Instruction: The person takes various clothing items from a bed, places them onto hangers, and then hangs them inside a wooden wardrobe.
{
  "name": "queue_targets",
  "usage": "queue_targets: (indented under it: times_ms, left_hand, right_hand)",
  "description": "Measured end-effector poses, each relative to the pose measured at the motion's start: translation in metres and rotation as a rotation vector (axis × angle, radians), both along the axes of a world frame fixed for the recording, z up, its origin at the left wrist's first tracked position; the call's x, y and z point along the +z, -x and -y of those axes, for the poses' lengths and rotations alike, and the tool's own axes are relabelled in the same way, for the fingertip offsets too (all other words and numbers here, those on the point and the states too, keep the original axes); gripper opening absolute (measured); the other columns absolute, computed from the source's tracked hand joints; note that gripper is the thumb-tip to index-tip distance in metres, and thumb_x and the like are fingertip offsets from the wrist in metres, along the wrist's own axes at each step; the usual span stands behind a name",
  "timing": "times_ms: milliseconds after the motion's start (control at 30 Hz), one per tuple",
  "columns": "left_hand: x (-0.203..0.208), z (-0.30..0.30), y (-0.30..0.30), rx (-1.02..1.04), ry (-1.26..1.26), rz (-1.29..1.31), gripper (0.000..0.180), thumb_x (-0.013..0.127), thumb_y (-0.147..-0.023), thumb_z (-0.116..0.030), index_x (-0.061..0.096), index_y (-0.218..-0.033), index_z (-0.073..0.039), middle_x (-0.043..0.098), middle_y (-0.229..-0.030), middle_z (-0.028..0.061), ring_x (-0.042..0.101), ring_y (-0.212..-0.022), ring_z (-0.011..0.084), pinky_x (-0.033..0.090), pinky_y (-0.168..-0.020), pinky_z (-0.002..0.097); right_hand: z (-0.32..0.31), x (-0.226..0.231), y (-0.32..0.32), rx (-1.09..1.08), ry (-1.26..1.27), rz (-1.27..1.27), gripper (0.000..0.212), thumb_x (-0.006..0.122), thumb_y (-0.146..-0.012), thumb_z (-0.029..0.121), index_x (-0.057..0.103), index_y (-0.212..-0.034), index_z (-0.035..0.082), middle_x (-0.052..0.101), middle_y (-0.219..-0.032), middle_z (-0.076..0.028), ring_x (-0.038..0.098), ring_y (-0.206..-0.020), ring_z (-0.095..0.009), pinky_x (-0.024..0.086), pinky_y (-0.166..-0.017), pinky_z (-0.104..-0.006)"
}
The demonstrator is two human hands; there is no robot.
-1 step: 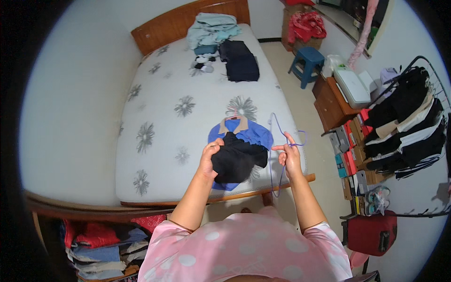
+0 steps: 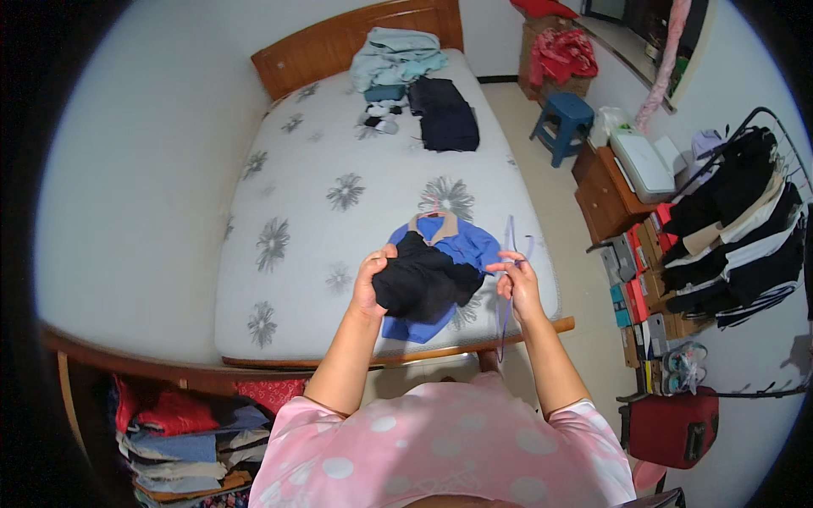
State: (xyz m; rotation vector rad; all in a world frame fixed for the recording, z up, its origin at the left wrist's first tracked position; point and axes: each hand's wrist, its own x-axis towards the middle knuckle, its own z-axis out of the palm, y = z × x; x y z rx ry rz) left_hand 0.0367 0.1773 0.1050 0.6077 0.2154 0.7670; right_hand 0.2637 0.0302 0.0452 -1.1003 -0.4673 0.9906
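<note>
A bunched black garment (image 2: 423, 284) hangs from my left hand (image 2: 370, 278), whose fingers are closed on its left edge. Under it on the bed lies a blue shirt (image 2: 461, 245) with a beige collar, and a pink hanger (image 2: 434, 206) sticks out at its neck. My right hand (image 2: 520, 284), to the right of the garment, has a thin purple hanger (image 2: 509, 229) hooked at its fingers. The hanger is turned nearly edge-on and partly blurred.
The bed (image 2: 296, 195) holds dark folded trousers (image 2: 445, 114), small socks (image 2: 381, 117) and a pale green blanket (image 2: 394, 57) at its far end. To the right are a blue stool (image 2: 563, 127), a printer (image 2: 644, 165), stacked shoe boxes (image 2: 631, 271) and a clothes rack (image 2: 745, 229).
The purple hanger has turned from face-on to nearly edge-on in my right hand. My left hand still grips the black garment. The whole view has shifted slightly.
</note>
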Motion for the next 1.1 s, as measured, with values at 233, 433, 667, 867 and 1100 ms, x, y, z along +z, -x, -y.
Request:
queue_targets:
  times_ms: [233, 433, 667, 867, 1100]
  left_hand:
    - [0.073, 0.007, 0.064, 0.111, -0.233, 0.062, 0.022, 0.053, -0.077, -0.021, 0.046, -0.06, -0.008, 0.043, -0.07, 0.0027, 0.05, -0.073, 0.0197, 0.045, -0.068, 0.0325]
    - [0.096, 0.017, 0.093, 0.064, -0.364, 0.082, 0.03, 0.049, -0.081, -0.028, 0.04, -0.062, -0.007, 0.041, -0.063, 0.0023, 0.044, -0.066, 0.0153, 0.039, -0.063, 0.0291]
    - [0.084, -0.002, 0.138, 0.249, -0.359, -0.241, 0.022, 0.055, -0.083, -0.024, 0.049, -0.071, -0.006, 0.048, -0.071, 0.0013, 0.047, -0.072, 0.0098, 0.039, -0.067, 0.0231]
    - [0.047, -0.014, 0.138, 0.38, -0.652, -0.648, 0.017, 0.069, -0.073, -0.014, 0.055, -0.081, -0.007, 0.051, -0.093, 0.0012, 0.047, -0.089, 0.0115, 0.039, -0.075, 0.0232]
    - [0.033, -0.015, 0.117, 0.58, -0.671, -0.84, 0.063, 0.071, -0.07, -0.006, 0.039, -0.124, -0.007, 0.041, -0.122, 0.0097, 0.047, -0.104, 0.0189, 0.043, -0.089, 0.0335]
  right_hand:
    - [-0.036, 0.032, 0.096, 0.304, -0.234, 0.169, 0.022, 0.062, -0.078, 0.004, 0.054, -0.098, 0.005, 0.054, -0.117, -0.008, 0.05, -0.09, -0.009, 0.04, -0.082, -0.0234]
    - [-0.067, 0.054, 0.139, 0.433, -0.18, 0.471, 0.018, 0.065, -0.076, 0.007, 0.054, -0.089, 0.004, 0.057, -0.085, 0.001, 0.049, -0.075, -0.008, 0.041, -0.071, -0.0241]
    - [-0.081, 0.092, 0.113, 0.17, -0.193, 0.439, 0.012, 0.058, -0.083, 0.011, 0.05, -0.075, 0.007, 0.046, -0.068, 0.005, 0.04, -0.065, -0.004, 0.033, -0.057, -0.0196]
    - [-0.088, 0.137, 0.098, 0.079, -0.406, 0.233, 0.007, 0.053, -0.085, 0.01, 0.049, -0.08, 0.007, 0.049, -0.075, 0.004, 0.044, -0.07, -0.006, 0.036, -0.066, -0.0182]
    - [-0.097, 0.178, 0.073, 0.033, -0.374, 0.141, 0.007, 0.053, -0.086, 0.012, 0.049, -0.08, 0.011, 0.048, -0.071, 0.005, 0.037, -0.054, -0.003, 0.03, -0.047, -0.0177]
